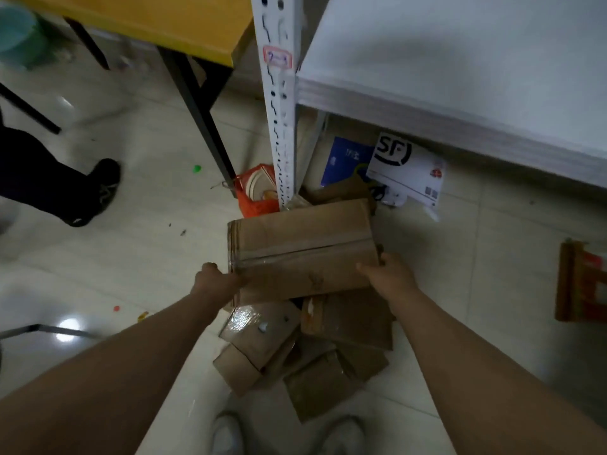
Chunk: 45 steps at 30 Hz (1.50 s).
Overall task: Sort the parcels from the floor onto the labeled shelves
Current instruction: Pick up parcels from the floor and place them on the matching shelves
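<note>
A large taped cardboard box (302, 247) is held above a heap of smaller cardboard parcels (305, 349) on the floor. My left hand (216, 280) grips its near left corner and my right hand (389, 274) grips its near right corner. The white shelf board (460, 60) lies at the upper right. Its perforated post (279, 110) carries a handwritten label (277, 58). Under the shelf rest a white SF envelope (407, 172) and a blue packet (345, 159).
A yellow table (157, 21) with black legs stands at the upper left. Another person's dark leg and shoe (82, 192) are at the left. An orange bag (256, 192) sits by the post, a red-brown box (581, 284) at the right edge. My shoes (289, 435) are below.
</note>
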{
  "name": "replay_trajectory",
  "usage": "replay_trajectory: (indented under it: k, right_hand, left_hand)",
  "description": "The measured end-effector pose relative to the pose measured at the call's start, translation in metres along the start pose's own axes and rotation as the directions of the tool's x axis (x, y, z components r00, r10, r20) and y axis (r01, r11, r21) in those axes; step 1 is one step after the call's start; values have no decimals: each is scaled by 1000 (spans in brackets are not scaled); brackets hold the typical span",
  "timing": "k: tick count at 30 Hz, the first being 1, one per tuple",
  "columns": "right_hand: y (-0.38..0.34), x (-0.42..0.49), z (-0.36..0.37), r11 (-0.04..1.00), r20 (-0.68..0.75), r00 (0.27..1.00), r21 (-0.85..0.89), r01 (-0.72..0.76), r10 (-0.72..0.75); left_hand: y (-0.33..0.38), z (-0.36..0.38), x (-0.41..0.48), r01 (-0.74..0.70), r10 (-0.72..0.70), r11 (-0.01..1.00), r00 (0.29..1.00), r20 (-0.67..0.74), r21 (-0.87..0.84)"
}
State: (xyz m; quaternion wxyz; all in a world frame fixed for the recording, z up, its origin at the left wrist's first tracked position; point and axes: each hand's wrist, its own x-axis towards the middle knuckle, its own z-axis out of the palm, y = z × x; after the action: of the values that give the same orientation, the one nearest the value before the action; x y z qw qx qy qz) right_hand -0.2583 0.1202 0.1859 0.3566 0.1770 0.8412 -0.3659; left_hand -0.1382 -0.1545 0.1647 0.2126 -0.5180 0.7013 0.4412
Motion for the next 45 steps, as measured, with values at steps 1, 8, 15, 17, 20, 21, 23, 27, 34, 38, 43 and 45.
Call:
replay_trajectory:
  k: [1,8,15,17,20,21,23,27,34,38,43,45]
  right_hand:
    - [3,15,7,999,-1,1000,43,6,-6]
    - [19,57,23,954,23,999,299,-33,27]
    - [10,-25,-23,831,-16,999,556,-16,30]
    - [5,-67,-45,806,29,998,589,-59,51]
    - [-5,-129,-77,813,53,987,562,-152,149]
    - [-12,-152,-88,809,61,983,560,-178,173]
    - [-33,-199,-115,807,75,978,554,-203,194]
    - [-75,-298,-175,777,82,995,622,-93,54]
    - [-128,-433,-277,647,-101,961,720,250,-258]
    - [-159,-484,-306,666,-103,940,681,304,-324]
    - [-177,-525,-319,590,-174,886,689,421,-429]
    - [-181,-536,-321,561,-224,869,687,461,-441]
  left_hand:
    - [-6,6,14,24,-24,998,1000,9,-61]
    - [-14,38,34,263,-151,807,957,246,-528]
    - [5,0,-28,381,-184,547,923,337,-746]
    - [8,-23,-54,405,-253,567,914,316,-717]
    - [24,-62,-111,431,-249,551,902,352,-715]
    - [32,-77,-131,427,-230,558,904,361,-712]
    - [46,-105,-167,406,-180,600,908,379,-689]
    - [72,-159,-245,311,72,652,883,465,-692]
    - [117,-249,-350,283,489,571,636,597,-770]
    - [160,-291,-392,241,589,638,460,665,-732]
    - [191,-330,-448,-49,627,720,475,618,-692]
    - [197,-337,-462,-114,664,689,495,560,-716]
